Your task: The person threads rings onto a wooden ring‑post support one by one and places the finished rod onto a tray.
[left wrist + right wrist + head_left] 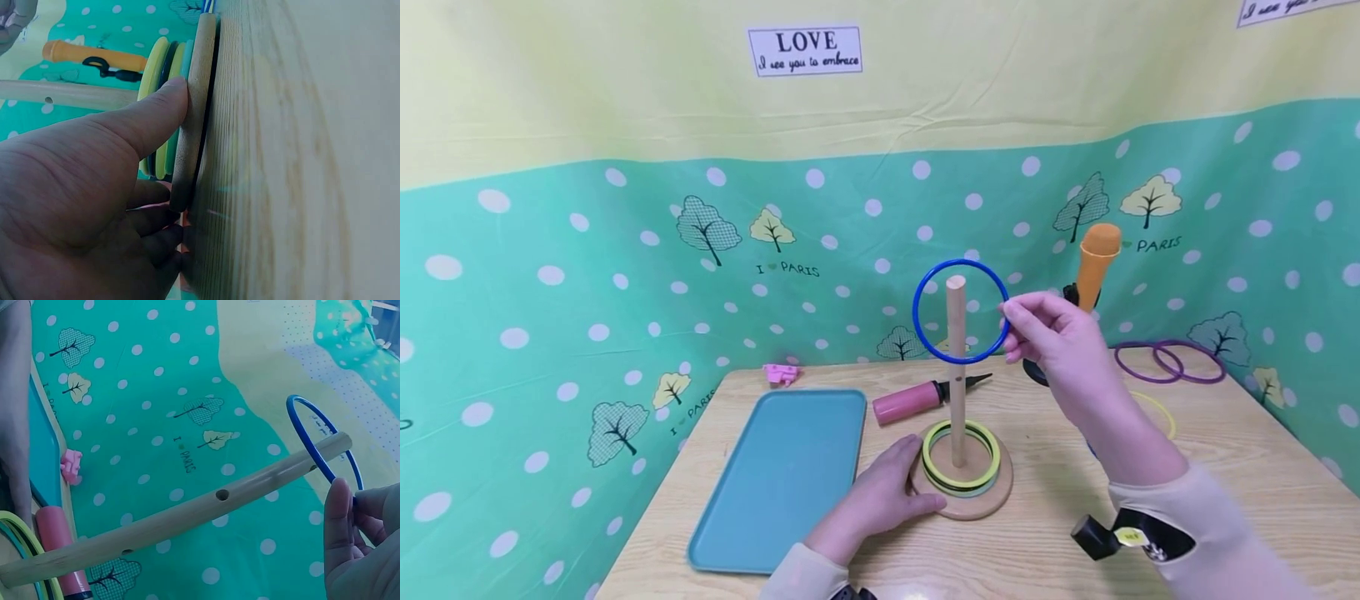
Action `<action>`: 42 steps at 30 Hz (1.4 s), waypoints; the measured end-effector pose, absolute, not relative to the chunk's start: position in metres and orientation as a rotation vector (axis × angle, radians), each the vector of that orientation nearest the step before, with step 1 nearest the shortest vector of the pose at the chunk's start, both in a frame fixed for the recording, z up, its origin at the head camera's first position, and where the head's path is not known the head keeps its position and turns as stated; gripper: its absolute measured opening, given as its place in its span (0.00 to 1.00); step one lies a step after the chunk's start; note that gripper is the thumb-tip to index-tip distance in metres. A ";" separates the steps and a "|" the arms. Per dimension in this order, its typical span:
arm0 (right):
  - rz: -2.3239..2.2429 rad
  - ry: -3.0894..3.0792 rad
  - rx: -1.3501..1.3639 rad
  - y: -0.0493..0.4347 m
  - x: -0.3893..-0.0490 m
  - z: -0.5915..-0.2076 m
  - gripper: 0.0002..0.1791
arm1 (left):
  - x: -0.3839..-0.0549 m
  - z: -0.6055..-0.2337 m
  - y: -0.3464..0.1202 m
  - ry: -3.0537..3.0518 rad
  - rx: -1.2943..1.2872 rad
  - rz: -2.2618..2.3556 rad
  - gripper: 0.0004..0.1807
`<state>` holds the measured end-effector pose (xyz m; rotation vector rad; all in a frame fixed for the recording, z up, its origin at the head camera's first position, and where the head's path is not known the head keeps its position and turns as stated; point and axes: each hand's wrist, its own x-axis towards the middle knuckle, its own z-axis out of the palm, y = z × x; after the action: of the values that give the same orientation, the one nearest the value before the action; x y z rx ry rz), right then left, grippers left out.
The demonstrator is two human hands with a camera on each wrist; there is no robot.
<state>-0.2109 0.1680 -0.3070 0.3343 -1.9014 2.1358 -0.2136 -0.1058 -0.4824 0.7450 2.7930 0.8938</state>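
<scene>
My right hand point(1060, 350) pinches a blue ring point(917, 325) at its right side, between thumb and fingertips. The ring is tilted up at the top of a wooden peg point(957, 400); its lower edge crosses in front of the peg, and the peg's tip shows inside it. Low down, my left hand point(883, 496) grips the round wooden base point(973, 507), thumb at the near edge and fingers curled at the left side. Around the foot of the peg lie stacked rings, a yellow-green ring point(995, 467) on top, with black and teal ones beneath in the left wrist view.
A teal tray point(782, 475) lies at the left, with a pink toy point(781, 374) behind it. Behind the peg is a pink hand pump point(908, 403). An orange microphone point(1093, 271) stands back right, near purple rings point(1198, 377) and a yellow ring point(1167, 412).
</scene>
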 end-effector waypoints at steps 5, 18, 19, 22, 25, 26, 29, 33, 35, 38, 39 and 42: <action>2.135 -1.927 0.316 0.166 -0.214 -0.316 0.12 | -0.214 -0.482 -0.105 2.780 0.730 0.896 0.58; 2.147 -2.016 0.224 0.165 -0.215 -0.345 0.14 | -0.217 -0.487 -0.105 2.770 0.713 0.882 0.58; 2.155 -2.018 0.217 0.165 -0.215 -0.348 0.14 | -0.217 -0.486 -0.105 2.770 0.708 0.883 0.58; 2.160 -2.034 0.193 0.165 -0.215 -0.355 0.15 | -0.216 -0.485 -0.105 2.776 0.719 0.883 0.58; 2.161 -2.051 0.167 0.165 -0.216 -0.361 0.16 | -0.214 -0.483 -0.105 2.779 0.733 0.886 0.59; 2.156 -2.060 0.159 0.166 -0.216 -0.363 0.16 | -0.214 -0.483 -0.105 2.781 0.737 0.885 0.59; 2.149 -2.083 0.133 0.167 -0.216 -0.369 0.16 | -0.214 -0.483 -0.105 2.781 0.734 0.881 0.59; 2.124 -2.130 0.107 0.169 -0.216 -0.376 0.18 | -0.214 -0.483 -0.104 2.785 0.732 0.866 0.59; 2.116 -2.151 0.096 0.169 -0.216 -0.379 0.19 | -0.214 -0.483 -0.104 2.786 0.732 0.862 0.59; 2.116 -2.165 0.083 0.171 -0.216 -0.384 0.19 | -0.214 -0.483 -0.104 2.787 0.734 0.861 0.58; 2.118 -2.166 0.081 0.171 -0.216 -0.385 0.19 | -0.214 -0.483 -0.104 2.787 0.734 0.861 0.58; 2.125 -2.163 0.085 0.173 -0.216 -0.390 0.17 | -0.214 -0.482 -0.104 2.791 0.740 0.861 0.58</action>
<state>-0.2163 0.1730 -0.3901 0.0846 -2.1625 2.1254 -0.2141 -0.1040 -0.4824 0.7397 2.7914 0.8610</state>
